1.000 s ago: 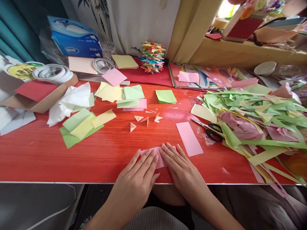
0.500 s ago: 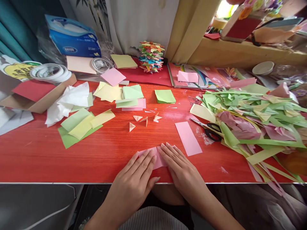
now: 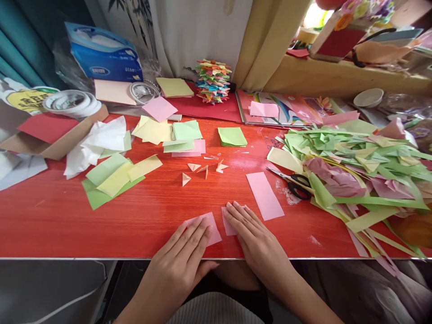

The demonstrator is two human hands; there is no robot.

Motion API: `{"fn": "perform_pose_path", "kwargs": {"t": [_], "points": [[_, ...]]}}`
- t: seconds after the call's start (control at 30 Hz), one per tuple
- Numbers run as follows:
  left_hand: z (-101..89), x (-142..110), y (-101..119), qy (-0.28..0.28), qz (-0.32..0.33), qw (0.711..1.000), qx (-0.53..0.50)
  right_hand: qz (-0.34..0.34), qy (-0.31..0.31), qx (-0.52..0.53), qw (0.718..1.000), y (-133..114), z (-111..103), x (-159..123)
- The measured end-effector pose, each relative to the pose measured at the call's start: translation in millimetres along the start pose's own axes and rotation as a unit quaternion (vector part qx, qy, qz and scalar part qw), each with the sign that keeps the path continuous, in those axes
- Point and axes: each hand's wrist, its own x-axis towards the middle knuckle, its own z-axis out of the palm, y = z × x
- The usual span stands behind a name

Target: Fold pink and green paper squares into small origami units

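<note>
My left hand (image 3: 184,252) lies flat with its fingers over a pink paper piece (image 3: 213,231) near the table's front edge. Under the fingers of my right hand (image 3: 251,234) is a second pink paper piece (image 3: 228,228), mostly covered. A narrow gap of red table separates the two pieces. Both hands have their fingers stretched out. A longer pink paper strip (image 3: 265,196) rests just beyond my right hand. Several small folded peach paper triangles (image 3: 194,167) sit further back, in the middle. Black-handled scissors (image 3: 299,184) lie to the right.
Green and yellow paper strips (image 3: 354,148) are heaped on the right. Stacks of green paper (image 3: 232,136) and yellow paper (image 3: 153,129) stand behind. A cardboard box (image 3: 57,146) with tape rolls (image 3: 69,102) is at left. A multicoloured folded-paper tower (image 3: 213,81) stands at the back.
The pink paper under my hands is now in two separate pieces. My left hand has slid left and slightly toward me with one piece; my right hand has stayed put.
</note>
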Motion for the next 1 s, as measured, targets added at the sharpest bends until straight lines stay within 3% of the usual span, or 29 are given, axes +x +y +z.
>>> {"fn": "perform_pose_path", "kwargs": {"t": [0.1,0.2,0.27,0.3,0.4,0.47,0.53,0.6,0.67,0.8,0.9,1.0], "points": [[-9.6,-12.5,-9.8,0.013,0.032,0.999,-0.003,0.006,-0.011,0.011,1.0,3.0,-0.3,-0.2],[-27.3,-6.4,-19.6,0.028,0.036,0.994,-0.098,0.007,0.011,0.01,1.0,11.7,-5.3,3.3],[-40.1,17.9,-23.2,0.025,0.0,0.99,-0.141,0.013,0.047,0.008,0.999,19.0,-15.1,10.9],[-45.0,36.1,-24.2,0.046,-0.057,0.982,-0.172,0.02,0.064,0.018,0.998,22.4,-22.4,17.0],[-47.7,103.9,-28.6,0.102,-0.196,0.924,-0.313,0.098,0.113,0.122,0.981,30.5,-50.3,44.2],[-38.0,146.5,-36.1,0.124,-0.24,0.863,-0.426,0.105,0.073,0.305,0.944,34.3,-67.4,67.3],[-22.1,176.6,-47.6,0.133,-0.236,0.816,-0.51,0.123,0.098,0.446,0.881,37.1,-77.6,90.0],[-5.0,190.5,-60.4,0.125,-0.235,0.808,-0.526,0.137,0.136,0.507,0.84,39.5,-79.4,108.2],[9.6,190.4,-71.4,0.127,-0.241,0.812,-0.516,0.148,0.146,0.545,0.812,42.1,-74.0,119.2],[26.2,170.0,-82.6,0.099,-0.265,0.842,-0.458,0.19,0.12,0.58,0.783,49.8,-55.7,122.3],[28.6,155.6,-82.4,0.106,-0.275,0.847,-0.442,0.206,0.083,0.584,0.78,53.5,-46.0,117.9],[26.2,148.3,-77.5,0.14,-0.267,0.856,-0.42,0.193,0.087,0.571,0.793,51.9,-41.2,115.3]]}}
